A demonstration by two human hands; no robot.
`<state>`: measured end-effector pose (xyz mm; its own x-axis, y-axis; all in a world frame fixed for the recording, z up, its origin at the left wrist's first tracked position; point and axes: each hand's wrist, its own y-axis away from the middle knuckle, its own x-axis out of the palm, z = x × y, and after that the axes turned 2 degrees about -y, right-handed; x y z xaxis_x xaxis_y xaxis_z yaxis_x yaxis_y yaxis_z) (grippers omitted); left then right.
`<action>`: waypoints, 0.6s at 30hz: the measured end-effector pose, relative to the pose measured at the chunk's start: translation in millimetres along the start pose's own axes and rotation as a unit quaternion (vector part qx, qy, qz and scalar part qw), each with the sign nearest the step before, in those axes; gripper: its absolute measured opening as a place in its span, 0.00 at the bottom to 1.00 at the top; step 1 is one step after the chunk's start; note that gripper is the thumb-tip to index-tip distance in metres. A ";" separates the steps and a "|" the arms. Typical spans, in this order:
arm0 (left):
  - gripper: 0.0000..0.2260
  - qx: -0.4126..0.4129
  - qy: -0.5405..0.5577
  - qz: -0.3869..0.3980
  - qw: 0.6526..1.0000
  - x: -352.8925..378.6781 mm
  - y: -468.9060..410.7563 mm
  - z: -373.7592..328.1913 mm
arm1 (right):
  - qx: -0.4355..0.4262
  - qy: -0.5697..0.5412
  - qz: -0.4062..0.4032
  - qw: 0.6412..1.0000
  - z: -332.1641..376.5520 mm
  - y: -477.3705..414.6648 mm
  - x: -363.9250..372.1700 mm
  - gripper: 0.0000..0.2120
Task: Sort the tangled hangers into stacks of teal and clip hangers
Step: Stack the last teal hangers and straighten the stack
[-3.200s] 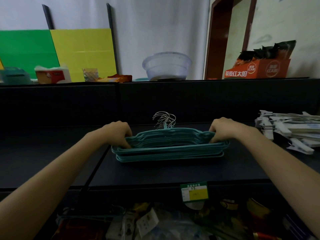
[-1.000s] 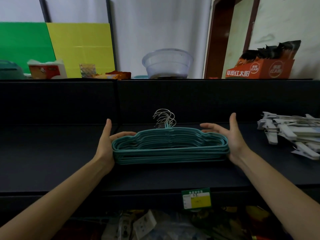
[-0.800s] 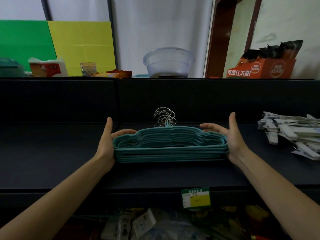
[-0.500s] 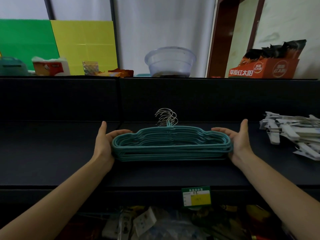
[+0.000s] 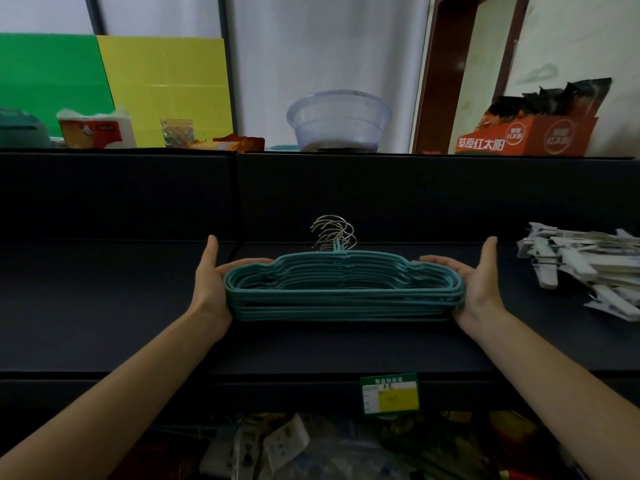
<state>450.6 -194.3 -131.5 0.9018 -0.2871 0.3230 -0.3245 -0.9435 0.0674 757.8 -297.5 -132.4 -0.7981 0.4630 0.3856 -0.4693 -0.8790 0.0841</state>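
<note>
Our left hand (image 5: 207, 284) and right hand (image 5: 482, 284), no longer gripping, press flat palms against the teal hangers (image 5: 343, 294), squaring what looks like a finished stack.

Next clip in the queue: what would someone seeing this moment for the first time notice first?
The eye goes to the stack of teal hangers in the middle of the dark shelf, its metal hooks bunched at the back. The left hand and right hand lie flat against its two ends, fingers straight. Next comes the pile of white clip hangers at the shelf's right edge, then the clear bowl higher up behind.
</note>
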 end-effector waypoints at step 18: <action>0.09 -0.044 -0.380 0.194 0.903 -8.7 -4.7 -38.2 | -0.043 0.304 0.167 0.937 24.4 6.8 -9.1 0.27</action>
<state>433.4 -181.0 -98.6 0.6395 -0.6563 -0.4004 -0.6499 -0.7398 0.1745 771.1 -310.5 -112.9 -0.9612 0.1660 -0.2202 -0.1630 -0.9861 -0.0321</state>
